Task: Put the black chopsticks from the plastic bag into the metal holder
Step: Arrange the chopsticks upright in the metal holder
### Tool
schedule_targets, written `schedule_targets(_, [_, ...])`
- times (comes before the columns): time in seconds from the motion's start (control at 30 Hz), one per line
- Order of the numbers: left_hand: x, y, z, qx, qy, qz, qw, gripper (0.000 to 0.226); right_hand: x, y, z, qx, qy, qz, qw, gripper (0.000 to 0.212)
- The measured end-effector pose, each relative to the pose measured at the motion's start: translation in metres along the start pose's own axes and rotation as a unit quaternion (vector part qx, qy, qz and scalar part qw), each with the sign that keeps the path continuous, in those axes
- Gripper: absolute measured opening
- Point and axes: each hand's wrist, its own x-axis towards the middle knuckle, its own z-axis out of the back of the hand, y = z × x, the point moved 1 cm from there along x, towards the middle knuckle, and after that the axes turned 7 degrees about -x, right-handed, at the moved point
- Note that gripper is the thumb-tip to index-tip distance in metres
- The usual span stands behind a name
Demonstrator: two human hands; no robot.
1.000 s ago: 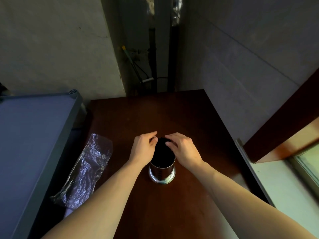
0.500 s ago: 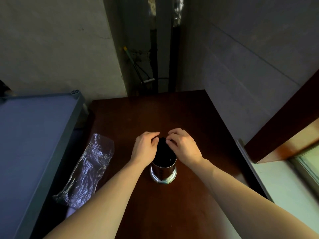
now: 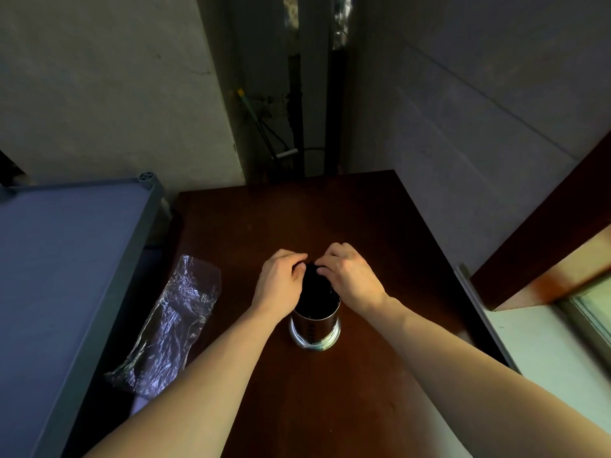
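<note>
Head view: the metal holder point(image 3: 315, 328) is seen upright on the dark wood desk point(image 3: 330, 408), just below frame centre, w/ its shiny base lit and its mouth filled by a dark mass — the black chopsticks point(image 3: 315, 292), whose tops rise above the rim. Single sticks can't be told apart in the low light. The left hand point(image 3: 281, 285) is curled at the left side of the bundle tops, fingertips bent in against them; the right hand point(image 3: 350, 276) is curled likewise at the right side. Both grips are pinched nearly closed on the chopstick tops, thumbs and forefingers almost meeting over the bundle. Both forearms are stretched in from the lower frame edge. The plastic bag point(image 3: 172, 325) is left lying crumpled at the desk's left edge, lower left of frame, well apart from the holder — contents can't be made out. A grey-blue shelf top point(image 3: 66, 276) is seen at far left.
</note>
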Motion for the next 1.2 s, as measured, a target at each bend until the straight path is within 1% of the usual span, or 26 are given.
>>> schedule_targets(0.1, [0.001,0.001,0.003,0.003,-0.005,0.003,1.0,0.033,0.002,0.0,0.01,0.016,-0.012,0.003,1.0,0.023])
schedule_targets(0.2, [0.002,-0.004,0.008,-0.009,-0.008,0.001,1.0,0.035,0.006,0.0,0.033,0.066,-0.042,-0.025,0.997,0.02])
schedule_targets(0.3, [0.009,-0.021,0.01,-0.036,0.04,-0.011,0.998,0.037,0.012,0.002,0.062,0.115,-0.093,-0.035,0.988,0.016])
schedule_targets(0.33, [0.012,-0.029,0.009,-0.049,0.056,-0.015,0.997,0.032,0.014,0.004,0.071,0.124,-0.103,-0.034,0.986,0.014])
schedule_targets(0.37, [0.014,-0.037,0.009,-0.064,0.064,-0.019,0.996,0.022,0.016,0.006,0.078,0.132,-0.109,-0.033,0.985,0.013])
schedule_targets(0.43, [0.018,-0.049,0.01,-0.112,0.061,-0.027,0.992,0.008,0.02,0.009,0.087,0.145,-0.12,-0.031,0.982,0.012])
schedule_targets(0.47, [0.019,-0.052,0.011,-0.136,0.059,-0.029,0.989,0.006,0.02,0.01,0.09,0.149,-0.127,-0.03,0.98,0.011])
schedule_targets(0.5, [0.019,-0.054,0.012,-0.151,0.058,-0.029,0.986,0.011,0.02,0.009,0.091,0.152,-0.134,-0.032,0.979,0.012])
schedule_targets(0.6, [0.021,-0.054,0.016,-0.156,0.053,-0.018,0.986,0.02,0.016,0.005,0.089,0.179,-0.157,-0.055,0.97,0.022])
schedule_targets(0.7, [0.024,-0.05,0.022,-0.198,0.022,-0.005,0.98,0.017,0.006,-0.006,0.081,0.238,-0.162,-0.116,0.951,0.034])
schedule_targets(0.8, [0.029,-0.045,0.032,-0.276,-0.021,0.028,0.96,0.009,-0.008,-0.015,0.066,0.257,-0.139,-0.177,0.94,0.049])
schedule_targets(0.87, [0.033,-0.042,0.041,-0.353,-0.056,0.054,0.932,0.013,-0.017,-0.017,0.053,0.282,-0.099,-0.217,0.929,0.062])
schedule_targets(0.93, [0.037,-0.039,0.048,-0.454,-0.08,0.082,0.884,0.014,-0.022,-0.018,0.043,0.351,-0.056,-0.254,0.9,0.072])
schedule_targets(1.0, [0.039,-0.037,0.05,-0.544,-0.078,0.115,0.828,0.014,-0.024,-0.013,0.036,0.445,-0.028,-0.276,0.852,0.075])
schedule_targets(1.03, [0.039,-0.037,0.048,-0.577,-0.066,0.133,0.803,0.015,-0.023,-0.01,0.034,0.505,-0.023,-0.281,0.816,0.073])
schedule_targets(1.07, [0.038,-0.036,0.043,-0.601,-0.049,0.151,0.783,0.017,-0.022,-0.006,0.033,0.572,-0.025,-0.281,0.77,0.068])
schedule_targets(1.13, [0.032,-0.035,0.031,-0.625,-0.008,0.18,0.76,0.018,-0.017,-0.001,0.035,0.683,-0.044,-0.272,0.676,0.054])
schedule_targets(1.17, [0.029,-0.034,0.025,-0.632,0.007,0.191,0.751,0.017,-0.015,0.0,0.038,0.713,-0.056,-0.265,0.647,0.046])
schedule_targets(1.2, [0.026,-0.032,0.02,-0.639,0.018,0.202,0.742,0.015,-0.013,0.001,0.04,0.729,-0.069,-0.259,0.63,0.038])
